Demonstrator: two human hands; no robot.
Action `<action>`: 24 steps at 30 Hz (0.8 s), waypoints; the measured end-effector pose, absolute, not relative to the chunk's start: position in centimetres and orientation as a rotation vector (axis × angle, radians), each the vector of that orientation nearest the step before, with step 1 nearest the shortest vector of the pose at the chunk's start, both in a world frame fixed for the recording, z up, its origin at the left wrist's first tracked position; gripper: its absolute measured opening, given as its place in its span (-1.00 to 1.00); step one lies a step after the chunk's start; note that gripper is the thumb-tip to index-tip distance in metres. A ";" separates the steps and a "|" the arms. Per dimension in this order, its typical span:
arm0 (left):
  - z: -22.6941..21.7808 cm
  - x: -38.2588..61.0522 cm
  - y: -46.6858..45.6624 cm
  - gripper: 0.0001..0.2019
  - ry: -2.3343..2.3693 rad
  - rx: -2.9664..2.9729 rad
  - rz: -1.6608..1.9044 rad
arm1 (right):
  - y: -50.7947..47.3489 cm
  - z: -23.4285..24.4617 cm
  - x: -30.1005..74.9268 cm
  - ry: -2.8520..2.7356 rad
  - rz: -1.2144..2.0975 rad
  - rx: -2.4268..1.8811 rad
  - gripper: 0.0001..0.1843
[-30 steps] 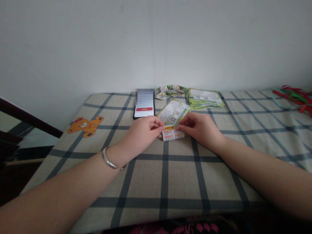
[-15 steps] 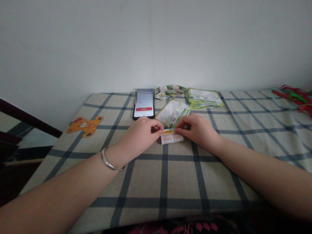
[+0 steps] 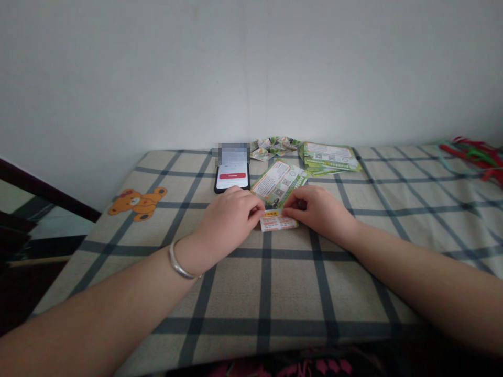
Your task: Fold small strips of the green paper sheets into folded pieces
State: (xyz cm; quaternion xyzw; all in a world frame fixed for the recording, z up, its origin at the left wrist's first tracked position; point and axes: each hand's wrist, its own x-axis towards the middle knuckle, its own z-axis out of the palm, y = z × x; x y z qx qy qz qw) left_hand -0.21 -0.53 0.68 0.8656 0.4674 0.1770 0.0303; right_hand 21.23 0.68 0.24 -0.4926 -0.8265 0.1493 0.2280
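Note:
Between my hands is a small folded paper flyer [image 3: 279, 223], white with orange print and a yellow strip along its far edge. My left hand [image 3: 236, 212], with a silver bracelet at the wrist, pinches its far left corner. The thumb and fingers of my right hand [image 3: 316, 207] are closed on its far right corner. Just beyond the fingertips lies a flat green and white flyer [image 3: 281, 180] printed with QR codes, set at a slant. A phone [image 3: 232, 178] with a lit screen is beyond my left hand.
Against the wall are several folded paper pieces [image 3: 273, 146] and a stack of flyers [image 3: 330, 157]. Red and green strips [image 3: 477, 157] lie at the far right. A bear picture [image 3: 137, 203] marks the left of the checked tablecloth [image 3: 291, 293].
My left hand has shifted slightly, its fingers curling closer together at the folded flyer's corner. The folded flyer's near edge now looks a little flatter. My right hand has barely moved.

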 end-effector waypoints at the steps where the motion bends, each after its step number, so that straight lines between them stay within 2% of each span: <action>1: 0.6 -0.2 -0.5 -0.88 1.440 2.675 0.547 | 0.7 0.2 21.3 -2.279 0.407 -1.365 -0.90; 10: 0.1 -0.4 -0.2 -0.94 1.377 2.732 0.572 | 0.9 0.2 21.4 -2.292 0.379 -1.374 -0.87; 16: 0.0 -0.4 -0.1 -0.90 1.244 2.844 0.524 | 0.8 -0.2 21.4 -2.310 0.417 -1.228 -0.97; 24: 0.2 -0.6 -0.4 -0.87 1.159 3.016 0.349 | 1.1 -0.3 21.4 -2.557 0.126 -0.793 -0.77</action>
